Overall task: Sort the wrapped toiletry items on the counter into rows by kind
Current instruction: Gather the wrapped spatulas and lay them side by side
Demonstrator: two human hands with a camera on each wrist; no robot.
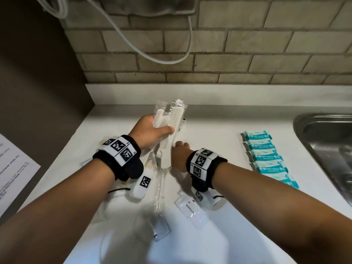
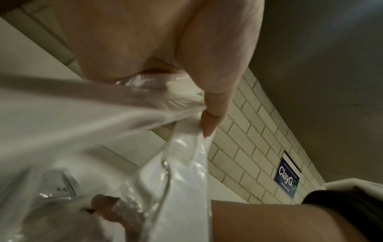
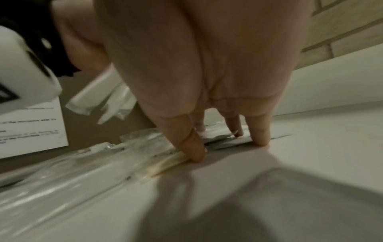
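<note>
- Right of both hands' fingers, the teal packets [image 1: 267,157] already form a row on the counter [image 1: 219,121].
- Left hand [image 1: 150,130] grips wrapped combs [image 1: 169,126], unplaced.
- Right hand [image 1: 180,155] fingers [image 3: 193,147], straight, press loose sachets [image 3: 165,158]; these remain unsorted.

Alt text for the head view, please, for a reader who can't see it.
The left hand grips a bunch of white plastic combs in clear wrappers above a white counter, while the right hand reaches down beside them. A row of teal wrapped packets lies right, near a steel sink.
</note>
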